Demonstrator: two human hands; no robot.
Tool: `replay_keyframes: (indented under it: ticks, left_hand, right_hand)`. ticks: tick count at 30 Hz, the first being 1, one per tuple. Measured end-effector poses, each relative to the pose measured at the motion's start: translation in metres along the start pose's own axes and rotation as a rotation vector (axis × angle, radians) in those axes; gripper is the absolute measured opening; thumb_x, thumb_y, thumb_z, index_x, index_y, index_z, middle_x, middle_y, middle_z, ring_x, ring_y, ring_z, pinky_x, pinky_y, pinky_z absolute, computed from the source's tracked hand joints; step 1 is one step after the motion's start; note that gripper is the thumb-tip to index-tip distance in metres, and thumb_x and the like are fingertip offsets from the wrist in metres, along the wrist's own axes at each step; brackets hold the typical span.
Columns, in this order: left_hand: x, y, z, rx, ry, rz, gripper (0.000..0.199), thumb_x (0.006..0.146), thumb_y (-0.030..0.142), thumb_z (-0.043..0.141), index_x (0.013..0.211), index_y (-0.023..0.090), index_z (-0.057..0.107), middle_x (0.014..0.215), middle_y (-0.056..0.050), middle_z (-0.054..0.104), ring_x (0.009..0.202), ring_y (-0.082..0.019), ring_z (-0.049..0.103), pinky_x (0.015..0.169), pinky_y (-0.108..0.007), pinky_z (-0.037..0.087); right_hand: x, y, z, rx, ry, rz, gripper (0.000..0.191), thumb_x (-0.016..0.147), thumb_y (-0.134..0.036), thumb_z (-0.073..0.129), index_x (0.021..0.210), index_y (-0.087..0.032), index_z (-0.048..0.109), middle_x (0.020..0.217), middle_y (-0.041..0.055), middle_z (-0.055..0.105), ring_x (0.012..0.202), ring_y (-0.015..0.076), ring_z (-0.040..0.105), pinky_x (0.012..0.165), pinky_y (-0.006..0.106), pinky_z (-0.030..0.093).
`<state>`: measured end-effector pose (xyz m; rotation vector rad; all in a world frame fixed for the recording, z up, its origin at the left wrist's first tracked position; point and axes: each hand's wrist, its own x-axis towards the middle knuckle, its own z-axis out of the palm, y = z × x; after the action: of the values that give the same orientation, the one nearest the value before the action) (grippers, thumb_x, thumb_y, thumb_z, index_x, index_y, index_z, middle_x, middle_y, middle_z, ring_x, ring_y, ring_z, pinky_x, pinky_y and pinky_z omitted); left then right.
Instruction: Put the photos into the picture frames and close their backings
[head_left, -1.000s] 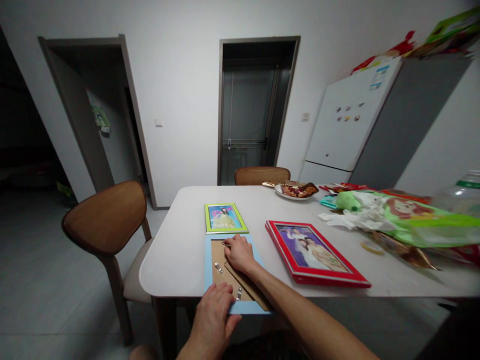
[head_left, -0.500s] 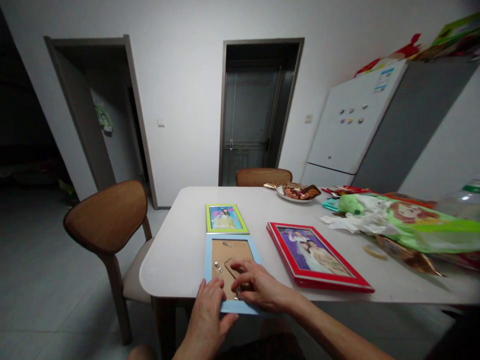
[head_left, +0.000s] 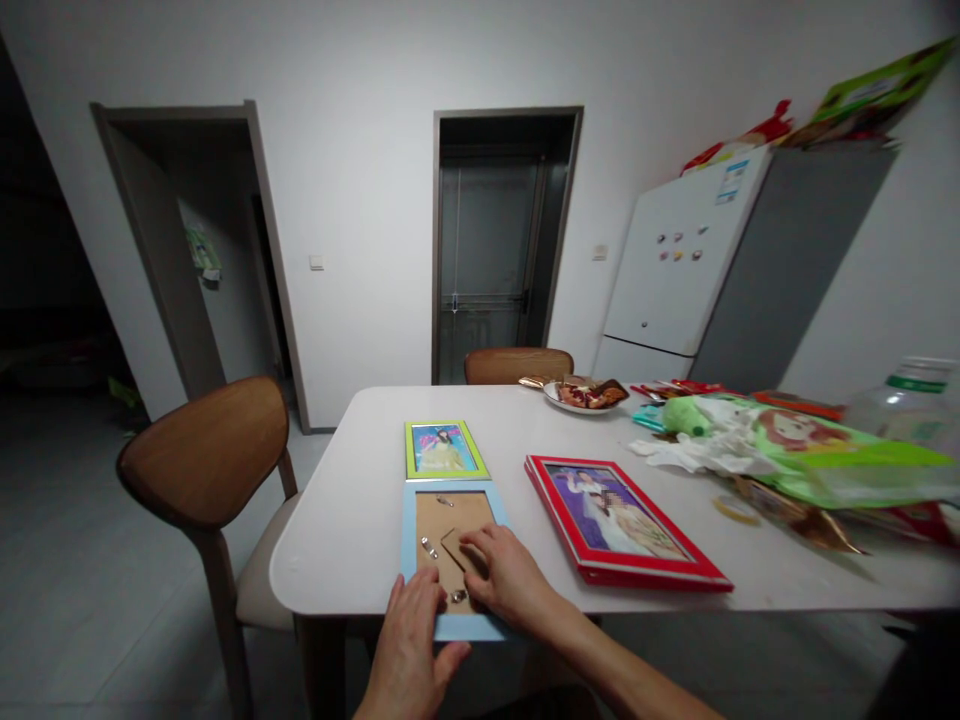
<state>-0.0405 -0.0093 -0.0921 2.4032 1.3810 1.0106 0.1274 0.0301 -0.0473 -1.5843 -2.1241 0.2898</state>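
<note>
A light-blue photo frame (head_left: 407, 527) lies face down at the table's near edge, its brown backing board (head_left: 437, 520) showing. Small metal clips sit on the board: an upper clip (head_left: 445, 500), a left clip (head_left: 429, 547) and a lower clip (head_left: 458, 596). A thin dark L-shaped line or piece (head_left: 452, 550) shows mid-board; I cannot tell which. My left hand (head_left: 411, 632) grips the frame's lower left corner, fingers on top and thumb at the near edge. Over the board's right side, my right hand (head_left: 510, 580) has bent fingers, with forefinger and thumb apart beside the lower clip.
A green photo frame (head_left: 474, 446) touches the blue one's far edge. Stacked red photo frames (head_left: 637, 570) lie to the right. Farther right are crumpled tissues (head_left: 712, 455), a green plastic bag (head_left: 862, 460) and a plate of food (head_left: 574, 405). A wooden chair (head_left: 206, 450) stands left.
My right hand has shifted off the lower clip, which now shows fully and lies more crosswise. My left hand stays at the frame's corner. The whole view has tilted slightly.
</note>
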Motion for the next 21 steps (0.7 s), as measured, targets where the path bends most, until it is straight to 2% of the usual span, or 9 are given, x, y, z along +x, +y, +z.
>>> replay_keyframes:
  ticks: [3, 6, 10, 14, 16, 19, 21]
  left_hand:
    - [-0.001, -0.001, 0.000, -0.076, 0.013, -0.033, 0.046, 0.060, 0.012, 0.058, 0.104, 0.017, 0.047, 0.125, -0.015, 0.043, 0.116, -0.027, 0.037, 0.096, -0.053, 0.027]
    - [0.006, 0.004, -0.007, -0.236, 0.052, -0.151, 0.049, 0.064, 0.016, 0.055, 0.112, 0.017, 0.043, 0.131, -0.014, 0.035, 0.118, -0.025, 0.035, 0.097, -0.046, 0.029]
    - [0.028, 0.010, -0.023, -0.513, 0.134, -0.347, 0.042, 0.070, 0.024, 0.049, 0.111, 0.015, 0.043, 0.119, -0.013, 0.048, 0.110, -0.023, 0.045, 0.094, -0.039, 0.034]
    - [0.044, -0.005, -0.041, -0.815, 0.202, -0.473, 0.037, 0.066, 0.028, 0.051, 0.101, 0.015, 0.047, 0.100, -0.007, 0.059, 0.090, -0.021, 0.057, 0.078, -0.034, 0.045]
    - [0.042, -0.021, -0.054, -0.895, 0.232, -0.551, 0.038, 0.065, 0.029, 0.053, 0.100, 0.017, 0.047, 0.093, -0.005, 0.061, 0.079, -0.020, 0.060, 0.069, -0.031, 0.048]
    - [0.030, -0.046, -0.077, -0.906, 0.214, -0.667, 0.039, 0.061, 0.027, 0.056, 0.097, 0.018, 0.046, 0.084, -0.002, 0.062, 0.065, -0.017, 0.060, 0.058, -0.028, 0.047]
    - [0.021, -0.060, -0.089, -0.861, 0.174, -0.704, 0.038, 0.059, 0.027, 0.057, 0.095, 0.018, 0.047, 0.080, -0.002, 0.062, 0.063, -0.017, 0.060, 0.057, -0.027, 0.047]
  right_hand:
    - [0.003, -0.001, -0.002, 0.060, 0.041, -0.003, 0.041, 0.059, -0.018, 0.054, 0.100, -0.018, 0.056, 0.095, 0.0065, 0.055, 0.090, 0.0181, 0.047, 0.079, 0.026, 0.035]
    - [0.004, -0.004, -0.012, 0.066, 0.094, -0.013, 0.037, 0.060, -0.020, 0.054, 0.096, -0.019, 0.057, 0.093, 0.0057, 0.054, 0.090, 0.0183, 0.047, 0.079, 0.027, 0.035]
    - [0.007, -0.021, -0.024, 0.081, 0.159, -0.054, 0.033, 0.061, -0.020, 0.054, 0.094, -0.019, 0.057, 0.091, 0.0053, 0.054, 0.090, 0.0180, 0.047, 0.079, 0.027, 0.036]
    - [0.010, -0.035, -0.030, 0.175, 0.127, -0.154, 0.033, 0.067, -0.025, 0.053, 0.099, -0.019, 0.055, 0.098, 0.0055, 0.053, 0.091, 0.0163, 0.048, 0.079, 0.026, 0.037]
    - [0.011, -0.025, -0.030, 0.175, 0.131, -0.123, 0.033, 0.072, -0.028, 0.048, 0.103, -0.018, 0.053, 0.101, 0.0066, 0.052, 0.091, 0.0158, 0.049, 0.079, 0.025, 0.038]
    - [0.010, 0.007, -0.025, 0.023, 0.118, 0.068, 0.037, 0.074, -0.028, 0.044, 0.108, -0.015, 0.050, 0.100, 0.0100, 0.054, 0.089, 0.0179, 0.051, 0.078, 0.027, 0.037]
    - [0.007, 0.028, -0.019, -0.105, 0.069, 0.176, 0.041, 0.073, -0.028, 0.045, 0.111, -0.012, 0.049, 0.097, 0.0124, 0.055, 0.088, 0.0202, 0.052, 0.076, 0.029, 0.037]
